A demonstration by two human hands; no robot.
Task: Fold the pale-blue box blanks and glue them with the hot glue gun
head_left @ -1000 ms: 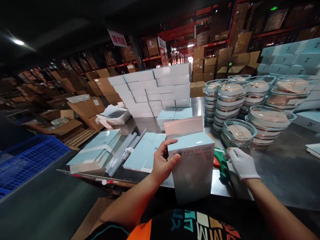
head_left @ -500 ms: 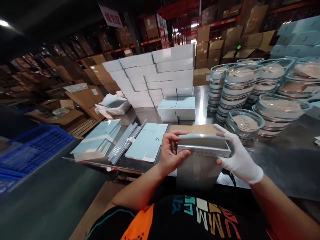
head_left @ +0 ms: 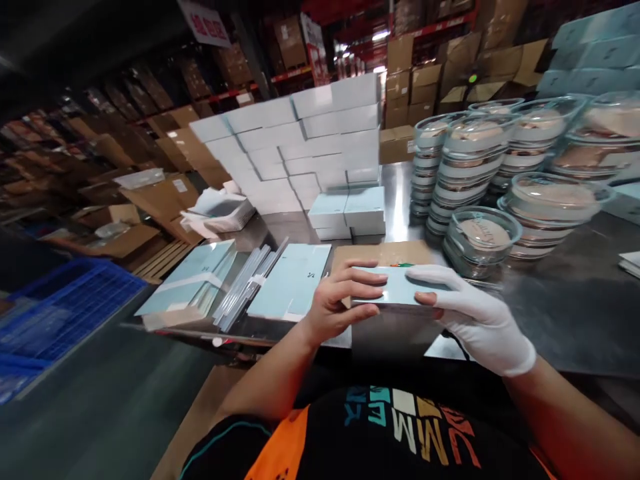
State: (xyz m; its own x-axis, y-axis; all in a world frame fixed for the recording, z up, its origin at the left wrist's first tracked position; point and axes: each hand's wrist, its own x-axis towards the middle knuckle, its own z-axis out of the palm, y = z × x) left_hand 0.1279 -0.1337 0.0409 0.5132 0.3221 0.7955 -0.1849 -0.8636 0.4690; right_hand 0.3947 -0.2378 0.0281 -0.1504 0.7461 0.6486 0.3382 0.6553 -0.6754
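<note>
2 hands: bare left hand point(head_left: 336, 308), gloved right hand point(head_left: 473, 315), both clamped on 1 pale-blue box point(head_left: 397, 291) at the surface point(head_left: 565, 313) front edge | 2 small boxes point(head_left: 349, 212) side by side behind | clear lidded tubs point(head_left: 481, 240) in about 6 stacks, tan contents | 1 white basket point(head_left: 223, 213), white sheets inside | 1 blue crate point(head_left: 60, 303) left
</note>
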